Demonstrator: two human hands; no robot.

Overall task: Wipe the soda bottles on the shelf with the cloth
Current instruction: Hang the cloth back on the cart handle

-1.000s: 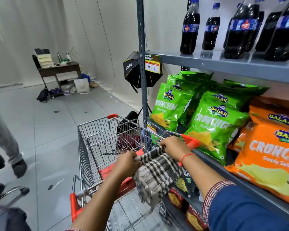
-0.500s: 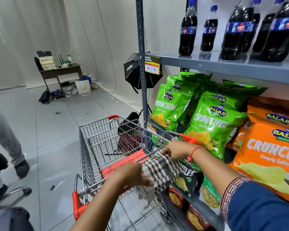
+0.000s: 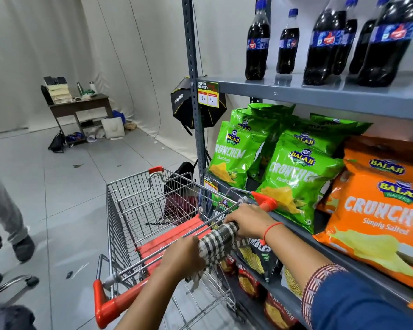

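Both hands closed on the black-and-white checked cloth (image 3: 218, 242) at the cart handle: left hand (image 3: 180, 257) low, right hand (image 3: 246, 219) higher, fingers curled tight. Dark upright soda bottles with blue caps (image 3: 258, 42) standing well above on the grey metal shelf (image 3: 320, 94), up and rightward; right hand nearer.

cloth (image 3: 218, 244): bunched between both hands, its ends hidden under the fingers.
soda bottles (image 3: 324, 41): right-hand ones were blurred and cut by the top edge, labels unreadable.
right hand (image 3: 249, 219): fingertips hidden behind the cloth.
packets below the cloth (image 3: 260, 258): partly covered (names only half legible).
person left of the cloth (image 3: 3, 210): only legs showed, cut by the edge.
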